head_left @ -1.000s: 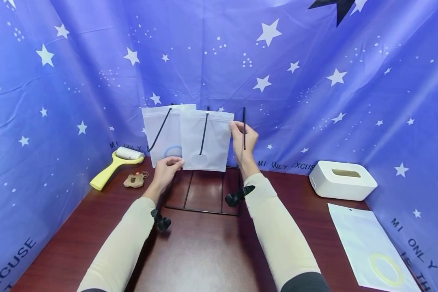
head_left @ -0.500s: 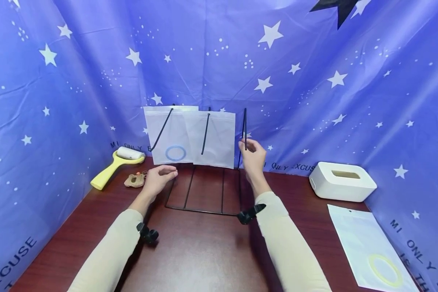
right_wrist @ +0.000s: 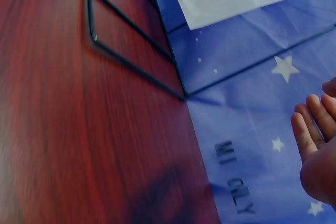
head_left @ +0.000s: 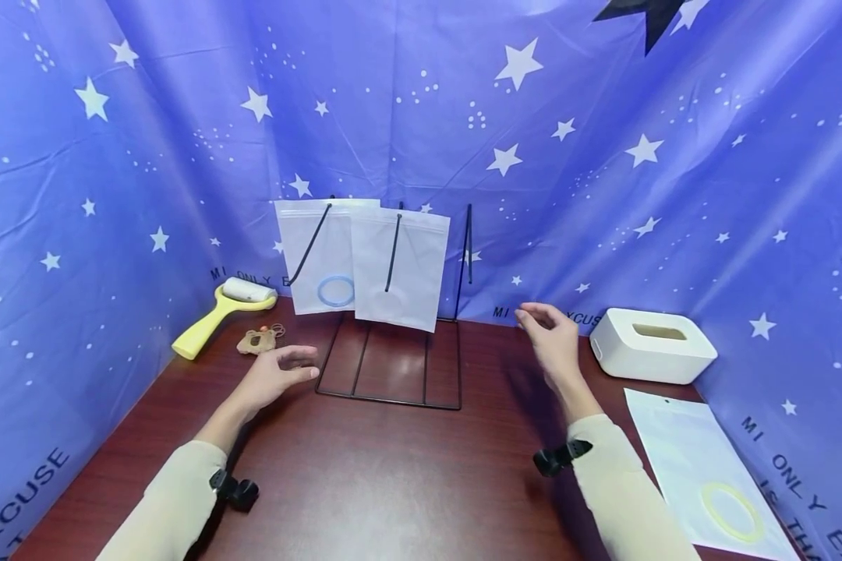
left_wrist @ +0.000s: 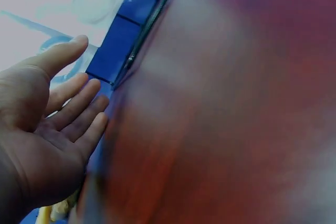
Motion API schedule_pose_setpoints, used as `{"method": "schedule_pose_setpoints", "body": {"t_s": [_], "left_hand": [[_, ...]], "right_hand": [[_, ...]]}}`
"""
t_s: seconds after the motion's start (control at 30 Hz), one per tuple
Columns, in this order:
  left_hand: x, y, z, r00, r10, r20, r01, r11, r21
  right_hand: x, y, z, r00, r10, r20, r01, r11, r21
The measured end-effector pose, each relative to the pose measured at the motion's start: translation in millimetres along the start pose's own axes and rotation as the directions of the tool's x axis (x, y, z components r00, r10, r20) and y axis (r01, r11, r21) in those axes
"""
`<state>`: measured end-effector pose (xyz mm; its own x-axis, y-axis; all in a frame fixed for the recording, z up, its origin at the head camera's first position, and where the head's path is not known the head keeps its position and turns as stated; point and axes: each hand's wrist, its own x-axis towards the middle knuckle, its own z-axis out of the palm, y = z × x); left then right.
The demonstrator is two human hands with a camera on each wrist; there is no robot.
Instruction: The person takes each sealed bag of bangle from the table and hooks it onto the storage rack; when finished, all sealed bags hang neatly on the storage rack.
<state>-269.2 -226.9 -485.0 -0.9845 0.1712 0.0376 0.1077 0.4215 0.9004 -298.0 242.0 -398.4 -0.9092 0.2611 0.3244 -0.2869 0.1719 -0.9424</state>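
Both the left hand [head_left: 274,379] and the right hand [head_left: 556,347] are being drawn down and outward from the front bag [head_left: 401,269] and the rear bag [head_left: 312,253].

The left hand is being held near the brown trinket [head_left: 254,341], fingers parted from the thumb; the right hand is being held between the black wire rack [head_left: 389,400] and the white box [head_left: 652,354], its fingers loosely bent. On the rack, the front bag is being carried by the middle hook [head_left: 393,253], and part of the rear bag, marked by a blue ring [head_left: 335,305], is being covered by it; the rear bag is being carried by the left hook [head_left: 310,245]. Farther out, a yellow-handled roller [head_left: 210,321] and a flat bag [head_left: 681,444] with a yellow ring [head_left: 705,500] are being supported by the counter [head_left: 393,483].
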Motion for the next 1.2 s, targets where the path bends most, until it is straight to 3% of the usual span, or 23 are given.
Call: {"method": "schedule_pose_setpoints", "body": {"t_s": [0.17, 0.4, 0.67, 0.83, 1.0, 1.1, 1.2], "left_hand": [[-4.4, -3.0, 6.9, 0.996, 0.076, 0.038, -0.081, 0.984, 0.156], [-6.3, -9.5, 15.0, 0.982, 0.183, 0.044, -0.186, 0.912, 0.364], [-8.5, -13.6, 16.0, 0.974, 0.228, 0.000, -0.210, 0.893, 0.398], [-8.4, -13.5, 18.4, 0.972, 0.235, -0.002, -0.214, 0.889, 0.405], [-8.3, -12.3, 21.3, 0.972, 0.236, 0.001, -0.217, 0.890, 0.401], [-7.8, -12.7, 22.4, 0.971, 0.239, 0.001, -0.219, 0.890, 0.400], [-7.4, -13.5, 23.8, 0.972, 0.237, 0.003, -0.218, 0.890, 0.401]], "right_hand": [[-8.7, 1.7, -31.4, 1.000, 0.009, -0.010, -0.008, 0.999, 0.050], [-17.8, 9.2, -72.3, 0.998, 0.015, -0.054, -0.009, 0.995, 0.100], [-32.0, 30.9, -118.1, 0.990, 0.032, -0.137, -0.025, 0.998, 0.055], [-36.6, 39.2, -152.8, 0.975, 0.067, -0.213, -0.086, 0.993, -0.082], [-36.5, 51.6, -191.2, 0.957, 0.087, -0.276, -0.176, 0.932, -0.317], [-37.4, 59.3, -214.6, 0.943, 0.111, -0.314, -0.229, 0.901, -0.369], [-41.6, 66.8, -237.6, 0.928, 0.160, -0.338, -0.307, 0.841, -0.445]]}}
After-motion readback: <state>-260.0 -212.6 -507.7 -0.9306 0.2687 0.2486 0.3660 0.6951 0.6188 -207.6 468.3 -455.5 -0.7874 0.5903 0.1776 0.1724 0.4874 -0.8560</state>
